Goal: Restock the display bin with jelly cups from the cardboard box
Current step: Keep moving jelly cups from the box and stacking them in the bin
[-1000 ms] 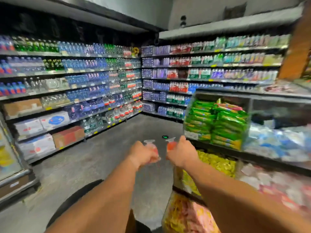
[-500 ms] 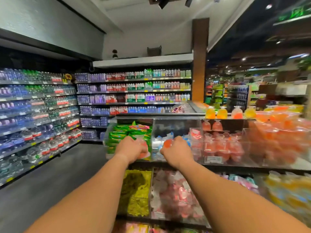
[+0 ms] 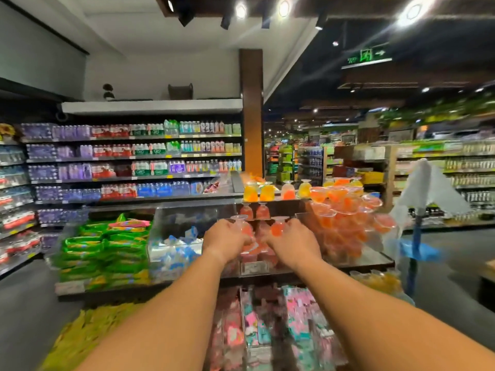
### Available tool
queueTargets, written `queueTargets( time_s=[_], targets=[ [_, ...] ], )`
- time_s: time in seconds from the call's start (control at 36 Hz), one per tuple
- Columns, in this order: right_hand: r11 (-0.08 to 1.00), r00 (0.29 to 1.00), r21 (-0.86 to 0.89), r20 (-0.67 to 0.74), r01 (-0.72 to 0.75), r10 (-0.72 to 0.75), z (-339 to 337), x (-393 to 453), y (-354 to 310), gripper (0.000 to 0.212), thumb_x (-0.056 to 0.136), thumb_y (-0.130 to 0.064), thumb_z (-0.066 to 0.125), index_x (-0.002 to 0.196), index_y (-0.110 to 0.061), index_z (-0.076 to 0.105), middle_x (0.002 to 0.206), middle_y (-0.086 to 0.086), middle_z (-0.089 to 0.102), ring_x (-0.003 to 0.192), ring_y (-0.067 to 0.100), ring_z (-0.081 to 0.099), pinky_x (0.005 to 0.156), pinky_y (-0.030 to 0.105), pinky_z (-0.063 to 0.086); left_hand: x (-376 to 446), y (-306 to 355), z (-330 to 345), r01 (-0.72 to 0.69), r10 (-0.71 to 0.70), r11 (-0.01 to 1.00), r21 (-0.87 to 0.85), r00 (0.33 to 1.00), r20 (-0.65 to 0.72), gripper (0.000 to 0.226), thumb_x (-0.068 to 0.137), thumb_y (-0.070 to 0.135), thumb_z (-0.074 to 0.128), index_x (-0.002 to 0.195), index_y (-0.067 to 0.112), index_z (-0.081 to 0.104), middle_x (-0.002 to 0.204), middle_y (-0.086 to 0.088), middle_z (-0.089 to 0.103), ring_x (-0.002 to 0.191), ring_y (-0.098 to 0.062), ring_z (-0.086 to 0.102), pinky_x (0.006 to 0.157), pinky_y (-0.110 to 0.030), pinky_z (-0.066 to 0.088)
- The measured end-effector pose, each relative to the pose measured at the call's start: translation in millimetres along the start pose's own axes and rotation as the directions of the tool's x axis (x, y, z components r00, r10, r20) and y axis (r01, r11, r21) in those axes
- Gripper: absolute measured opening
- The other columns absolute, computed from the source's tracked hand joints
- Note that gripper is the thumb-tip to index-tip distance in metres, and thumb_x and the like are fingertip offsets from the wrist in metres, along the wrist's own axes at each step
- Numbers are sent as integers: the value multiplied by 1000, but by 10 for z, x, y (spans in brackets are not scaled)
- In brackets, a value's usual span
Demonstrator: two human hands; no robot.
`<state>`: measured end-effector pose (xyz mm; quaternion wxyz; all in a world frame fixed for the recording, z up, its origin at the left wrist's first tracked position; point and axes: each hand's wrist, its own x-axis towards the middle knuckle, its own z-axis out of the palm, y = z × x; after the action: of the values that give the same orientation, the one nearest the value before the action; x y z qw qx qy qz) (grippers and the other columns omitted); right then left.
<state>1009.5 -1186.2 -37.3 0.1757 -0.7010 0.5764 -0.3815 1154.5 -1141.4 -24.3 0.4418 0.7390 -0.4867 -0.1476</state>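
While both hands reach over the clear acrylic display bin [image 3: 254, 267] | left hand [image 3: 226, 241] fingers clamped on a clear red jelly cup [image 3: 242, 224] | right hand [image 3: 290, 242] likewise, orange jelly cup [image 3: 277, 227] | likely light, slippery, crushable; hold by sidewall under rim.

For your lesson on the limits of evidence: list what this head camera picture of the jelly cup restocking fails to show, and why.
- Cardboard box: out of frame in the head view.
- Left hand and right hand: their fingers are hidden behind the knuckles, so the grip on each jelly cup is only partly seen.
- Price label on the display bin: blurred, unreadable.
- Fill level of the bin: hidden by the hands.
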Motion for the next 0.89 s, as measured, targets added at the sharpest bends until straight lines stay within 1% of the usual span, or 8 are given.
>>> queueTargets(
  time_s=[0.06, 0.11, 0.28, 0.39, 0.53, 0.64, 0.75, 0.89],
  targets=[
    [1000, 1000, -13, -3, -11, 11, 4, 150, 80, 46, 78, -47, 59, 107, -11, 60, 106, 6, 64, 102, 32, 62, 77, 34, 46, 168, 19, 140, 2, -2, 1000, -15, 1000, 8, 43, 72, 37, 84, 102, 11, 64, 109, -9, 69, 102, -30, 63, 87, -37, 51],
    [1000, 1000, -14, -5, -11, 11, 45, 305, 135, 48, 76, -48, 57, 109, -12, 61, 108, 7, 65, 104, 32, 62, 78, 34, 47, 353, 12, 273, -3, 3, 1000, -6, 999, 34, 45, 73, 38, 84, 102, 12, 62, 107, -8, 68, 100, -28, 62, 81, -34, 48],
    [998, 999, -48, -18, -33, 32, 280, 838, 247, 55, 83, -40, 66, 125, -7, 51, 125, 11, 61, 113, 32, 57, 79, 33, 42, 962, -35, 628, -37, 37, 999, -6, 995, 89, 51, 77, 40, 81, 115, 14, 60, 111, -5, 65, 98, -23, 59, 78, -32, 46],
    [996, 998, -60, -28, -64, 63, 394, 1249, 324, 49, 82, -34, 65, 122, -11, 52, 119, 8, 62, 107, 29, 58, 74, 31, 39, 1441, -21, 829, -59, 55, 998, 23, 990, 132, 50, 75, 40, 81, 112, 15, 59, 111, -5, 66, 101, -25, 61, 83, -35, 50],
    [991, 992, -61, -53, -119, 116, 470, 1693, 439, 46, 80, -37, 66, 118, -14, 54, 113, 6, 64, 101, 27, 60, 75, 32, 45, 1881, -9, 1108, -64, 61, 998, 15, 985, 163, 51, 75, 39, 82, 114, 16, 58, 114, -6, 64, 102, -26, 61, 89, -38, 51],
    [988, 990, -79, -64, -134, 129, 506, 2012, 508, 52, 78, -36, 71, 120, -12, 53, 117, 8, 64, 104, 28, 61, 81, 34, 49, 2160, 11, 1344, -55, 53, 998, 5, 981, 185, 53, 75, 37, 83, 118, 17, 59, 117, -6, 65, 103, -26, 61, 88, -35, 51],
    [987, 989, -81, -55, -139, 135, 558, 2305, 563, 56, 81, -33, 73, 128, -13, 51, 123, 8, 61, 110, 28, 59, 82, 33, 45, 2421, 56, 1555, -44, 45, 999, -7, 980, 193, 52, 77, 35, 82, 120, 18, 59, 119, -5, 64, 101, -24, 59, 81, -31, 46],
    [986, 994, -123, -10, -109, 108, 629, 2582, 655, 52, 82, -31, 74, 127, -15, 54, 123, 9, 64, 112, 29, 60, 89, 35, 47, 2612, 110, 1787, -32, 27, 999, 29, 985, 168, 55, 72, 41, 83, 115, 16, 61, 118, -6, 68, 110, -28, 62, 92, -37, 52]
  ],
)
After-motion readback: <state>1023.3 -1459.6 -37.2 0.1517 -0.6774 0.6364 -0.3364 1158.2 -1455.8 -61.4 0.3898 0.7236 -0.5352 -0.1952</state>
